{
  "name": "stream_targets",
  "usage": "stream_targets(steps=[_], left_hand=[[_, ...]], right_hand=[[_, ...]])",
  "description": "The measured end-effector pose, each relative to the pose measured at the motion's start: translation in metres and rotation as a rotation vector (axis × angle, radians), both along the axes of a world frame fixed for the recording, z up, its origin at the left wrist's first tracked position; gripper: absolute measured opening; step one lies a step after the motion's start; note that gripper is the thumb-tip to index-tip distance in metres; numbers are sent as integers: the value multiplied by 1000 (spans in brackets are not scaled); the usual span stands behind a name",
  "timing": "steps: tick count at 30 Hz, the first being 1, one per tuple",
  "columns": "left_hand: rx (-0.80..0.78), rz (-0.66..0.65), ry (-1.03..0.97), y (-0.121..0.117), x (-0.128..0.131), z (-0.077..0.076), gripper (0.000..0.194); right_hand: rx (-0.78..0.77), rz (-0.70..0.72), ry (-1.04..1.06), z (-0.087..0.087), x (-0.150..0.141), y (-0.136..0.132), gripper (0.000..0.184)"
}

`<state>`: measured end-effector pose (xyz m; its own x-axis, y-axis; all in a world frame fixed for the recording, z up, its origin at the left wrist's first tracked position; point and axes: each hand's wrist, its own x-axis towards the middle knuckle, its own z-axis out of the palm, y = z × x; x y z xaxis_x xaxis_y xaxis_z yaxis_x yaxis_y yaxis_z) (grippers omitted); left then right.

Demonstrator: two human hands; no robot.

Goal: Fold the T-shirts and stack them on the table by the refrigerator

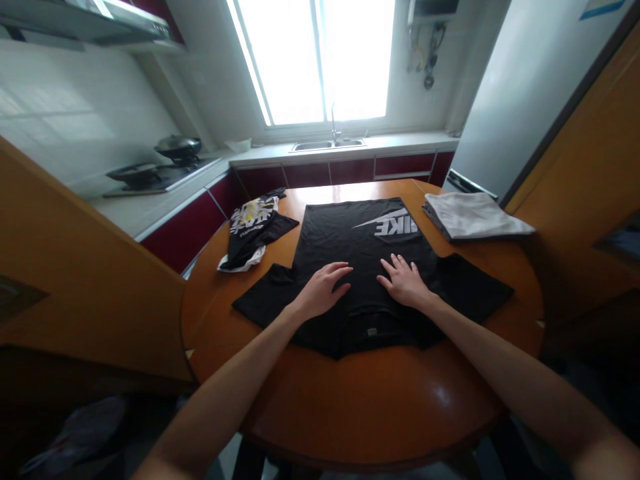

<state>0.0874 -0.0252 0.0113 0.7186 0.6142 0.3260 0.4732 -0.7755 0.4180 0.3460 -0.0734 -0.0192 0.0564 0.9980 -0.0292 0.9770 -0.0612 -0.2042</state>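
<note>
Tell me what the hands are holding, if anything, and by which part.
Nothing: the bare left hand and bare right hand, both open, are over the spread black fabric T-shirt with white lettering, gripping no part of it.

A kitchen, shown by a sink (314, 146) below the window (355, 63), a stove (173, 179) and range hood (95, 28).

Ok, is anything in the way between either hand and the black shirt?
Nothing visible. The left hand and right hand are over or on the black shirt; the printed clothing lies off to the left, the folded light cloth to the right.
</note>
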Motion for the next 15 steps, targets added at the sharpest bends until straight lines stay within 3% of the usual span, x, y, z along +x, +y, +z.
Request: stream_targets(steps=[3,8,15], left_hand=[[-4,73,31,-5,10,-11,45],[-52,110,327,-6,14,-27,60],[-55,219,356,-5,13,-26,60]], right_hand=[[6,1,5,-2,1,1,65],[5,-3,12,-2,1,1,65],[-1,-3,13,-1,1,1,65]])
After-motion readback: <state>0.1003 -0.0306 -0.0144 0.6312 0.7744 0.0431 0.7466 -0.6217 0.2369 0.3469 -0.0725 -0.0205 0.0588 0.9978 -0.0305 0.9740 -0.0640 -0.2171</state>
